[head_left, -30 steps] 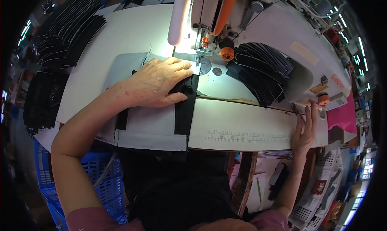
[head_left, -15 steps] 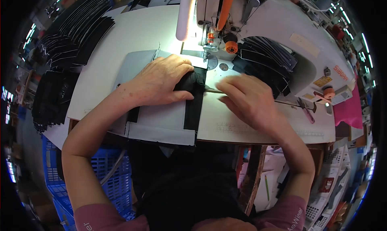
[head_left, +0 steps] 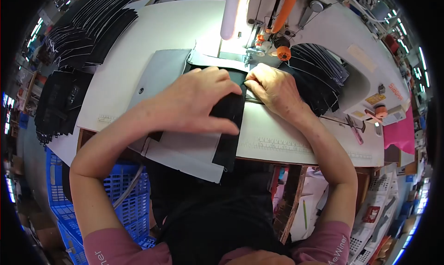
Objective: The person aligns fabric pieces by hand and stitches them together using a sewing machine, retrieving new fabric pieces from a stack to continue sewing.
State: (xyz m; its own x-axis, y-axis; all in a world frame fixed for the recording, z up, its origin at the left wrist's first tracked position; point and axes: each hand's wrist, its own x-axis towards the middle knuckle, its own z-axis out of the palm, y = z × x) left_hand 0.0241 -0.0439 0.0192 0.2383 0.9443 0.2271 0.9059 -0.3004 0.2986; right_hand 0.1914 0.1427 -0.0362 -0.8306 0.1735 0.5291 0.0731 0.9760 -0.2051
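A grey fabric panel (head_left: 187, 149) with a black fabric strip (head_left: 228, 147) along its right side lies on the sewing table, its near end hanging over the front edge. Over the panel, my left hand (head_left: 199, 100) is spread, thumb and fingers apart, at the black strip. My right hand (head_left: 275, 89) pinches the right edge of the black strip, just in front of the presser foot (head_left: 248, 59) of the sewing machine (head_left: 358, 52). What lies under my right fingers is mostly hidden.
Black pieces are stacked at the left (head_left: 92, 29), with another dark pile (head_left: 62, 100) below. More dark pieces (head_left: 319, 75) sit under the machine arm. Pink-handled snips (head_left: 356, 133) lie at the right. A blue crate (head_left: 125, 191) stands below the table.
My right hand has moved left and up to the strip's edge and now pinches it. My left hand has lifted and spread its fingers. The panel has turned slightly; the whole view has shifted a little.
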